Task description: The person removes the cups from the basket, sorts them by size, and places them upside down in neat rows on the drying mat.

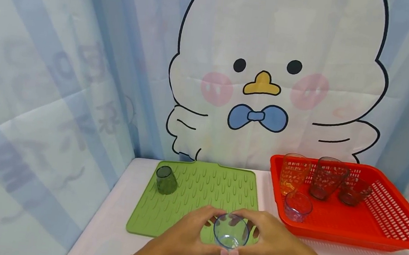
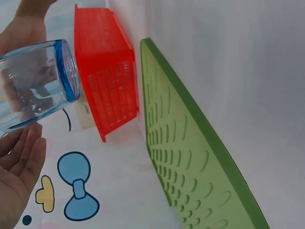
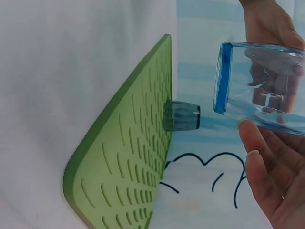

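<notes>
Both hands hold a clear drinking glass (image 1: 230, 241) with a bluish tint over the near edge of the green drying mat (image 1: 201, 193). My left hand (image 1: 191, 235) grips it from the left side and my right hand (image 1: 271, 239) from the right. The thumbs meet at the near side, while the other fingers curve round behind. In the right wrist view, the thick blue end of the glass (image 3: 223, 78) faces down toward the table. A dark grey tumbler (image 1: 166, 180) stands upside down at the mat's left side.
At the right, a red plastic basket (image 1: 376, 241) holds several glasses, among them an amber one (image 1: 294, 176), a tall dark one (image 1: 328, 180) and a short clear one (image 1: 297, 208). A curtain (image 1: 266, 34) with a cartoon bird hangs behind the white table (image 1: 103, 233).
</notes>
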